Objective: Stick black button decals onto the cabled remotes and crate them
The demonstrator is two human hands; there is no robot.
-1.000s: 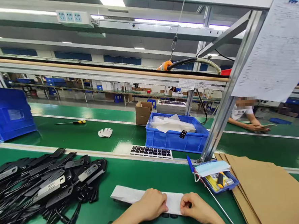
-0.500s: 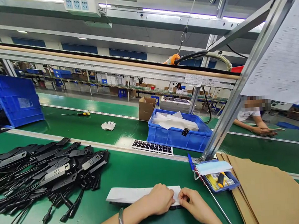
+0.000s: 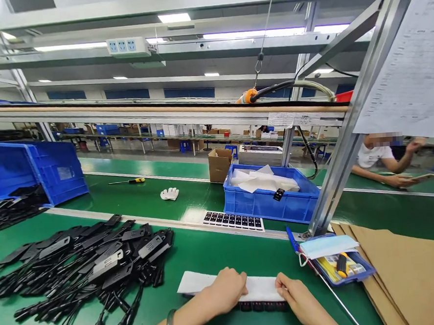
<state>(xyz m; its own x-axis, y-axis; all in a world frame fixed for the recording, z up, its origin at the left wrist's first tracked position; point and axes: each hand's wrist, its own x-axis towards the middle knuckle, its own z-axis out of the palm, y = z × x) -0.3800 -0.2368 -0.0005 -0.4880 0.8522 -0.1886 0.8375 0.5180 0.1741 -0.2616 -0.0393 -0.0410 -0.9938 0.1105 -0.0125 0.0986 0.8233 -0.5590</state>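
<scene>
White paper strip (image 3: 263,289) lies lengthwise across the near side of the green worktop (image 3: 215,253), in front of the person, with a row of dark pieces (image 3: 258,307) showing along its near edge. It looks light and thin, fairly flat but easily bent, so it would likely crease or tear under a sharp tug. Whether the pieces are fixed to the paper cannot be told. The two ends and the long edges seem the best places to take hold, with a light fingertip pinch and support near the middle to stop it buckling.

The left hand (image 3: 225,292) curls over the middle of the strip; whether its grip closes on the paper or only presses is hidden. The right hand (image 3: 302,299) has its grip nearly closed, thumb and fingertips pinching the right end.

No writing can be read on the strip. Among the printed matter, the largest is the hanging sheet (image 3: 406,77) at upper right, with rows of text too blurred to read. Smaller is the label sheet (image 3: 233,221) beside the blue bin (image 3: 269,208), bearing black labels with illegible white marks. Smallest is the single black label (image 3: 279,194) on the bin's rim, also unreadable. No brand can be made out.
</scene>
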